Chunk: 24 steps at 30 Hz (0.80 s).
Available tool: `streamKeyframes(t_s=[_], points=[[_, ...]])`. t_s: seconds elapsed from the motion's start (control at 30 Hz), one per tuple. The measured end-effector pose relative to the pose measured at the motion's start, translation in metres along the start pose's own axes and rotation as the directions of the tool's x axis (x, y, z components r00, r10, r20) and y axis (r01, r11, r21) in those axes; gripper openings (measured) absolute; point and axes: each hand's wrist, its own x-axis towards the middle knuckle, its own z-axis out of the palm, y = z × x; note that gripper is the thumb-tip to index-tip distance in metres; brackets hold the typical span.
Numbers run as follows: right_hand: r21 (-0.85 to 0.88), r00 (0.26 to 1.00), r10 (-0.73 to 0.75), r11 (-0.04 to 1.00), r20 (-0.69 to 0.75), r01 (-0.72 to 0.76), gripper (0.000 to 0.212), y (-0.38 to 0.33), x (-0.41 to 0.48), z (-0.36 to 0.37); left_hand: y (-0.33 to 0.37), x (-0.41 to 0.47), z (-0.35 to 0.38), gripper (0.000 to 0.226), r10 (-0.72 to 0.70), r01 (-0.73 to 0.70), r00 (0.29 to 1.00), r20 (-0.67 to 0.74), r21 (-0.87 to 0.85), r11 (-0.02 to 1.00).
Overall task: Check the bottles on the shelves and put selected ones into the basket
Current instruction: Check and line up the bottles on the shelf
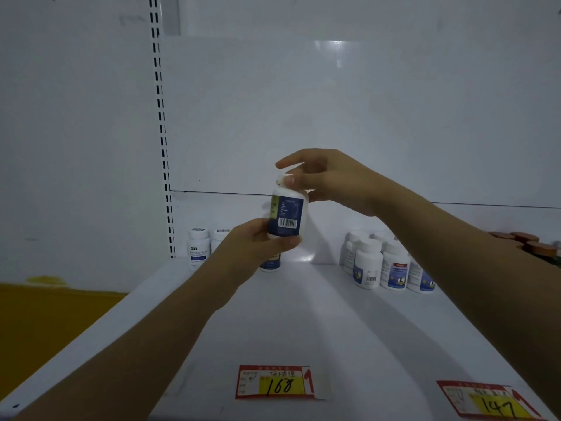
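1. Held bottle (287,212): I see it upright, clear of the shelf (303,323), between the two hands. White body, blue label, barcode facing the camera.
2. Left hand (258,247): fingers and thumb curled round the lower part of the held bottle, gripping it from below the barcode.
3. Right hand (321,177): above the left hand, fingertips pinching the white cap from the right side.
4. Behind the left hand: one bottle (269,264) standing on the shelf, mostly hidden.
5. Left of the left hand: two white bottles (198,247) at the back of the shelf.
6. Below the right forearm: a cluster of white bottles (368,264).
7. Nearer the camera than both hands: price tags marked 168 (277,382) and 147 (488,401).
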Motion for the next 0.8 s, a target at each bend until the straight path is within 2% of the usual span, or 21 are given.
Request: streamKeyframes(t_s=[0.1, 0.2, 0.3, 0.43, 0.6, 0.8], points=[[0.014, 0.999, 0.036, 0.999, 0.006, -0.036, 0.032, 0.003, 0.000, 0.006, -0.003, 0.001, 0.002, 0.039, 0.042, -0.042, 0.995, -0.088, 0.012, 0.999], [-0.087, 0.998, 0.037, 0.995, -0.056, -0.042, 0.033, 0.005, 0.000, 0.011, -0.005, 0.002, 0.005, 0.046, 0.086, -0.081, 0.982, -0.166, 0.035, 0.996], [-0.081, 0.998, 0.042, 0.996, -0.043, -0.045, 0.032, 0.007, -0.003, 0.008, -0.007, 0.000, 0.005, 0.039, 0.100, -0.090, 0.990, -0.103, 0.098, 0.991], [0.038, 0.998, 0.062, 0.997, 0.002, -0.062, 0.022, 0.010, -0.010, 0.006, -0.007, -0.002, 0.002, 0.039, 0.086, -0.087, 0.996, 0.015, 0.084, 0.993], [0.109, 0.995, 0.091, 0.989, 0.038, -0.095, 0.017, 0.015, -0.013, 0.005, -0.006, -0.002, 0.003, 0.039, 0.063, -0.060, 0.998, -0.014, 0.138, 0.989], [0.096, 0.993, 0.102, 0.990, 0.058, -0.108, 0.021, 0.018, -0.017, 0.001, -0.004, -0.004, 0.007, 0.054, 0.032, -0.033, 0.999, 0.009, 0.142, 0.989]])
